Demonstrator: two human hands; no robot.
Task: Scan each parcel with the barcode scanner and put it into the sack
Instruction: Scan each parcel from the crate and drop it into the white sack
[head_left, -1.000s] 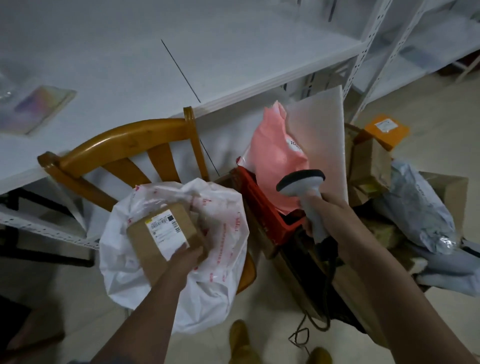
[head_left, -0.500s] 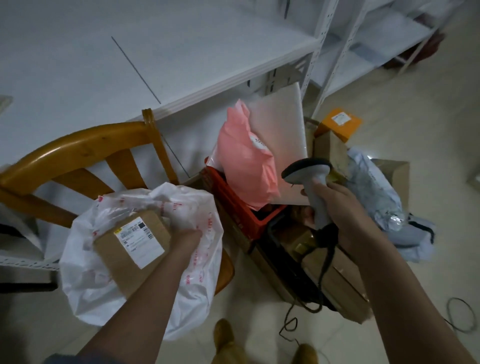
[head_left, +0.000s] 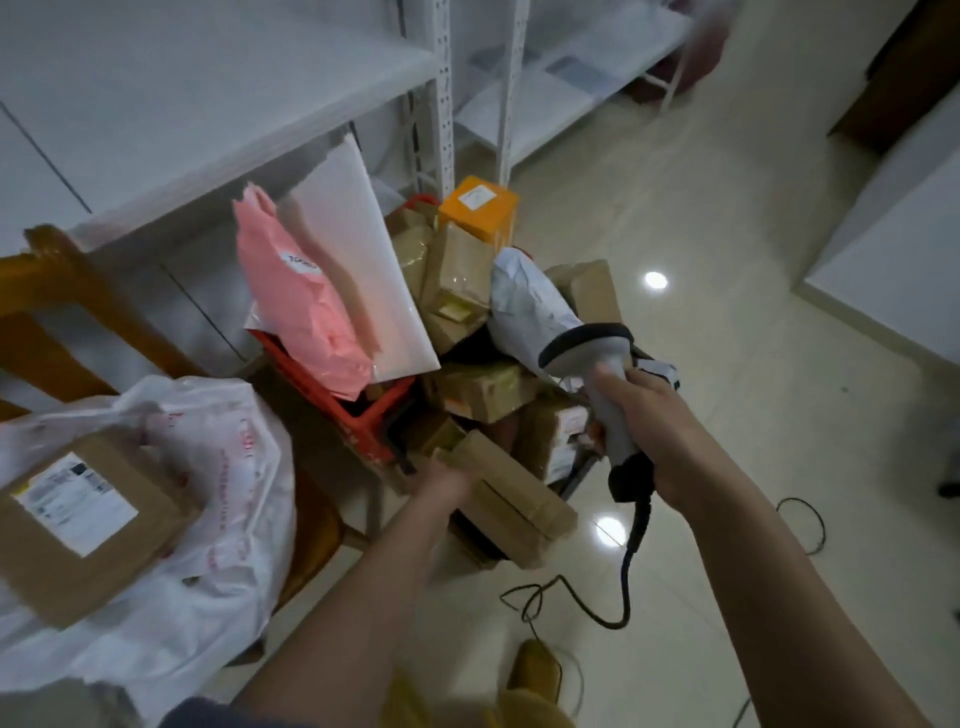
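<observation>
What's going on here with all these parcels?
A person is sorting parcels. The right hand grips a corded barcode scanner above the pile. The left hand reaches to a long cardboard box at the front of the pile; the blur hides whether it holds it yet. One labelled box already sits in the white sack on the chair.

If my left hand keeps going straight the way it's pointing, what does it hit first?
Most likely the long cardboard box at the front of the pile. The left hand is blurred and already at that box's near end; whether it touches yet is unclear.
</observation>
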